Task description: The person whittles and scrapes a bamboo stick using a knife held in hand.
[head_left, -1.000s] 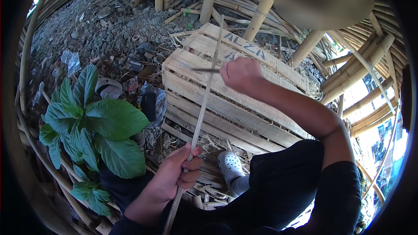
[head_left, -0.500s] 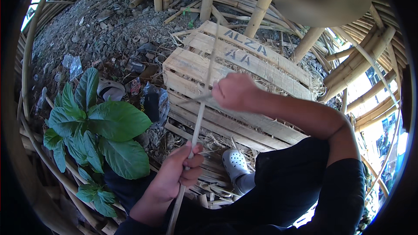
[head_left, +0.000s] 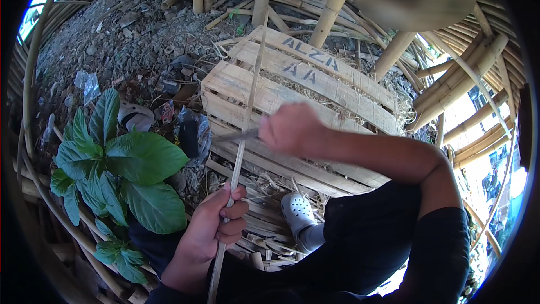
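Gripping a long thin bamboo strip [head_left: 242, 135], the left hand [head_left: 216, 222] is clenched around its lower part, near the person's lap. The strip runs steeply upward across a wooden slatted crate [head_left: 315, 87] lying on the ground. The right hand [head_left: 289, 129], blurred, is closed on the handle of a knife [head_left: 236, 134], whose blade lies across the strip about halfway up its length. Below the crate, thin bamboo shavings litter the ground beside a white perforated clog [head_left: 298, 211]. A broad-leaved green plant [head_left: 121, 171] stands to the left, just beside the left hand, and thick bamboo poles [head_left: 332, 0] rise behind the crate
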{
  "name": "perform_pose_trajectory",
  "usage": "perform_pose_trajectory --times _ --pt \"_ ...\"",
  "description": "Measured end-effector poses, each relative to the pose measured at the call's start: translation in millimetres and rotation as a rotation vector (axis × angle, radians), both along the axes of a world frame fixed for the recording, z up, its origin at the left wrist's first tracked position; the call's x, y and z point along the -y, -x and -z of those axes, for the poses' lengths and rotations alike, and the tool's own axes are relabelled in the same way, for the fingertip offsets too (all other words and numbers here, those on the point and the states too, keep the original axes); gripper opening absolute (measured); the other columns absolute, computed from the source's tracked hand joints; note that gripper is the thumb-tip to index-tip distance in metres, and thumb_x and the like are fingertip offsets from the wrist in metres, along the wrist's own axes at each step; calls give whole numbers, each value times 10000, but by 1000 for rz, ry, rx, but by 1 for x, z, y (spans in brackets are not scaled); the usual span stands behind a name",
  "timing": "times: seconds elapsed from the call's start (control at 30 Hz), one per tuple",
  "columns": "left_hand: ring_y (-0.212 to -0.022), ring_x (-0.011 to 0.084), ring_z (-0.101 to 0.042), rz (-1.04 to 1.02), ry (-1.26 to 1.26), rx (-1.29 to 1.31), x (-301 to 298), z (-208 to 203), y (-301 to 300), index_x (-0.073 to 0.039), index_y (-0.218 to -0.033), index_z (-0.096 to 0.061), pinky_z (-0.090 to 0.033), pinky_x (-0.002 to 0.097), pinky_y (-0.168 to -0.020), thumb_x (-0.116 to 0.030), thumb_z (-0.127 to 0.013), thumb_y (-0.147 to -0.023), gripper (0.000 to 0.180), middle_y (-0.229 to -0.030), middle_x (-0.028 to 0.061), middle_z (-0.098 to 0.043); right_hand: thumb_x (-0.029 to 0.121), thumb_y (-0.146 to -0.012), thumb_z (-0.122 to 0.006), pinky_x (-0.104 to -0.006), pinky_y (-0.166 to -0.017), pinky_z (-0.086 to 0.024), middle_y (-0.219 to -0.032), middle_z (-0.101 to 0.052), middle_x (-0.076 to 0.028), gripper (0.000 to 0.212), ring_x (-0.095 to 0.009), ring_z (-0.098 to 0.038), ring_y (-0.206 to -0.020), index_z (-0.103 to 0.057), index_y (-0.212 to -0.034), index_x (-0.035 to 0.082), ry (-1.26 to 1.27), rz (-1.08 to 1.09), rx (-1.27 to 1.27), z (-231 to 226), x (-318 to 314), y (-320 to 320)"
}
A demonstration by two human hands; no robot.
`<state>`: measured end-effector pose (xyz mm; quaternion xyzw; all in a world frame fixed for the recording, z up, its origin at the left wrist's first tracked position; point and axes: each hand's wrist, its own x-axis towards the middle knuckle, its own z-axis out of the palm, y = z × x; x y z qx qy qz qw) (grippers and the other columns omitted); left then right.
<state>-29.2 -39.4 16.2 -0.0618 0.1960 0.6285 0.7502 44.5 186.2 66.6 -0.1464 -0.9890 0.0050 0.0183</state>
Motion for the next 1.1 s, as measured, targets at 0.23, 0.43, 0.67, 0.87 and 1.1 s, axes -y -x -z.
perform_pose_trajectory --times 0.23,0.43,0.67,0.87,1.1 --pt "-409 12 -181 1 -46 7 6 5 -2 -150 -931 -425 -132 194 -334 -314 -331 -1029 213 -627 -83 -300 261 -889 -428 -477 -549 -494 -504 -539 -180 450 -380 -575 -519 -563 -516 48 -1 -150 -33 8 -17 8" --pt "-410 9 -185 -16 -38 9 5 3 -1 -139 -930 -422 -131 192 -326 -308 -349 -1027 208 -626 -78 -303 286 -890 -413 -468 -529 -500 -528 -563 -177 458 -372 -584 -510 -589 -536 55 6 -206 4 0 12 -4" --pt "-441 9 -177 33 19 -36 6 1 -2 -162 -903 -410 -122 193 -364 -345 -324 -1032 240 -626 -93 -274 322 -898 -388 -471 -551 -509 -553 -579 -187 471 -373 -601 -540 -616 -581 59 -15 -188 85 2 13 3" --pt "-443 7 -184 16 12 -62 2 -1 0 -165 -907 -413 -124 190 -364 -347 -329 -1029 235 -630 -92 -276 308 -895 -384 -486 -587 -514 -588 -608 -184 463 -367 -613 -552 -614 -586 51 -46 16 -18 6 -6 12" --pt "-444 6 -187 1 -29 -68 4 -1 3 -165 -913 -413 -125 189 -365 -365 -333 -1028 244 -632 -91 -279 319 -896 -389 -466 -575 -513 -537 -577 -182 486 -379 -590 -507 -597 -543 57 -101 -58 19 3 -12 13"
